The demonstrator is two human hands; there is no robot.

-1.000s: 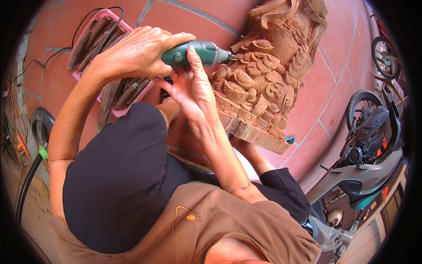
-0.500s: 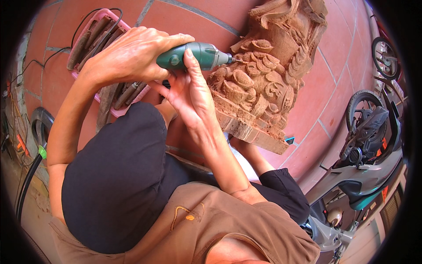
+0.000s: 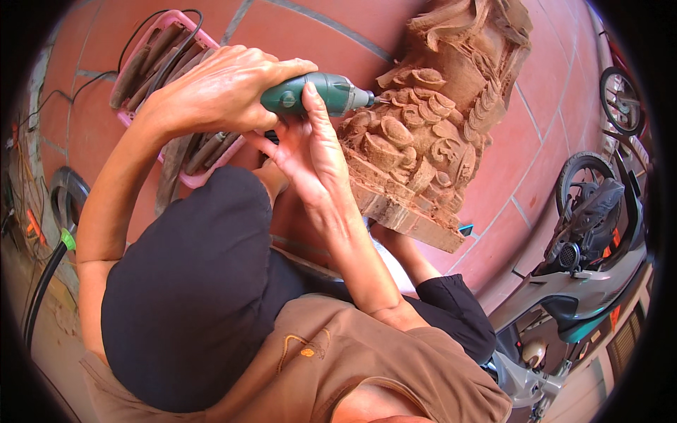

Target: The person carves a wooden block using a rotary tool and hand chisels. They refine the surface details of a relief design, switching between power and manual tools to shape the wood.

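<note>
A green rotary tool [image 3: 328, 92] lies nearly level between my two hands, its thin bit reaching the raised details of a brown wood carving [image 3: 423, 141]. My left hand [image 3: 218, 84] wraps over the tool's rear end from above. My right hand [image 3: 310, 148] steadies the body from below, its thumb pressed along the side and the other fingers partly hidden. Rounded lumps and overlapping coin-like discs cover the carving's lower part, above a flat base. Reddish dust lies over its surface. Whether the bit touches the wood is too small to tell.
Behind my left arm stands a pink basket [image 3: 194, 180] of wooden-handled tools, with a black cable [image 3: 106, 74] running beside it. My bent knee [image 3: 190, 282] is close below. A parked motorbike [image 3: 585, 282] stands at right on the red tile floor [image 3: 310, 39].
The whole view has shifted slightly, so hands, tool and carving appear a little further right. My grip on the rotary tool and its place against the carving look nearly the same.
</note>
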